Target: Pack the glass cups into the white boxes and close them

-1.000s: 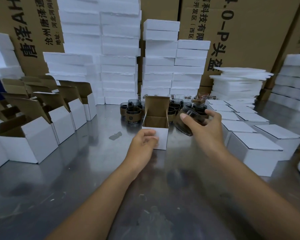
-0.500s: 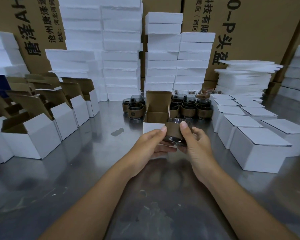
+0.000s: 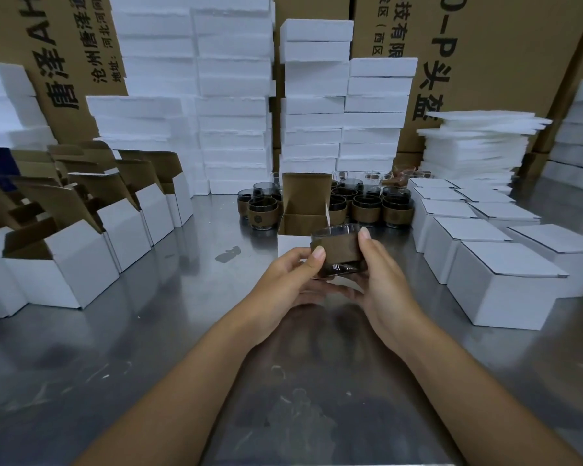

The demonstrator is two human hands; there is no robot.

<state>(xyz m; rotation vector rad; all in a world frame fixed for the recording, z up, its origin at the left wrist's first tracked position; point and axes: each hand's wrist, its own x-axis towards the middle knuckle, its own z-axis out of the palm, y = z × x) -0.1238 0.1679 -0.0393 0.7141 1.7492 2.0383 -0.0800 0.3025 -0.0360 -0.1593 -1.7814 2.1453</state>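
A dark glass cup with a brown sleeve point(image 3: 336, 251) is held upright just above the metal table point(image 3: 182, 331). My left hand point(image 3: 292, 274) grips its left side with thumb in front. My right hand point(image 3: 379, 274) grips its right side, fingers curled beneath it. Directly behind the cup stands an open white box point(image 3: 292, 242) with its brown lid flap raised. Several more sleeved glass cups point(image 3: 367, 205) are grouped behind that box.
Open white boxes point(image 3: 78, 264) stand in rows at the left. Closed white boxes point(image 3: 505, 284) line the right side. White foam stacks point(image 3: 233, 95) and large cardboard cartons point(image 3: 485, 45) rise along the back.
My right hand brought a cup from the group at the back to in front of the open box. My left hand left the box front and took the cup's other side.
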